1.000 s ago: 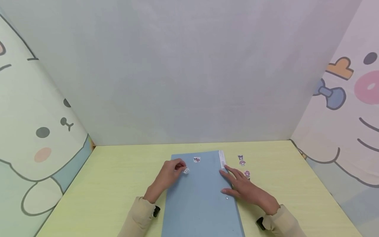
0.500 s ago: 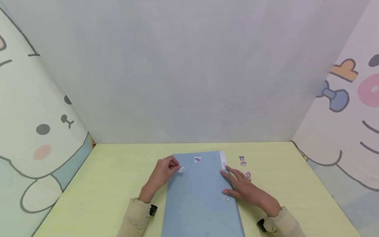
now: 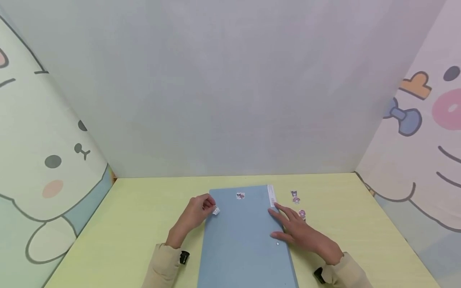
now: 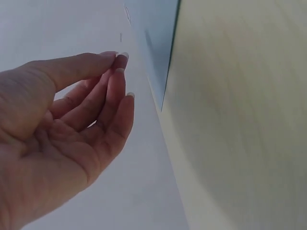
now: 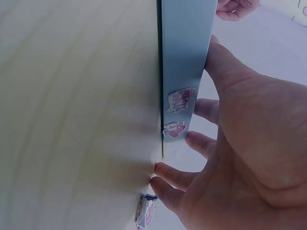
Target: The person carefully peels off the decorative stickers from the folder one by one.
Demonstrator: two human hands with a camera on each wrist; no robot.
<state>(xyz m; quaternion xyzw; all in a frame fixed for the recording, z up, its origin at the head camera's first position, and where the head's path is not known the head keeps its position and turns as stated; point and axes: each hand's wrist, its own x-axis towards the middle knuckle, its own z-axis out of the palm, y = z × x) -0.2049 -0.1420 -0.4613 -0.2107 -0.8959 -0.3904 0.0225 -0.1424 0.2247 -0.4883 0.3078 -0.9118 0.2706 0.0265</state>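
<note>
My left hand (image 3: 195, 210) pinches a small whitish sticker (image 3: 216, 210) between thumb and fingertips, over the upper left edge of a blue folder (image 3: 245, 248). In the left wrist view the thumb meets the index fingertip, and the sticker is hard to make out there. The right hand (image 3: 299, 230) rests with spread fingers on the folder's right edge. A cartoon sticker (image 3: 240, 195) lies on the folder near its top. The right wrist view shows a purple sticker (image 5: 181, 99) and a pink one (image 5: 173, 129) on the folder's thick side.
On the pale yellow table (image 3: 151, 200), several cartoon stickers (image 3: 295, 197) lie right of the folder, some near my right hand. A white label (image 3: 271, 195) runs along the folder's upper right edge. A plain pale wall (image 3: 230, 100) rises behind, with cartoon-printed panels (image 3: 407, 160) at both sides.
The left hand has moved left with the pinched sticker, from over the folder toward its left edge. My right hand keeps its place on the folder.
</note>
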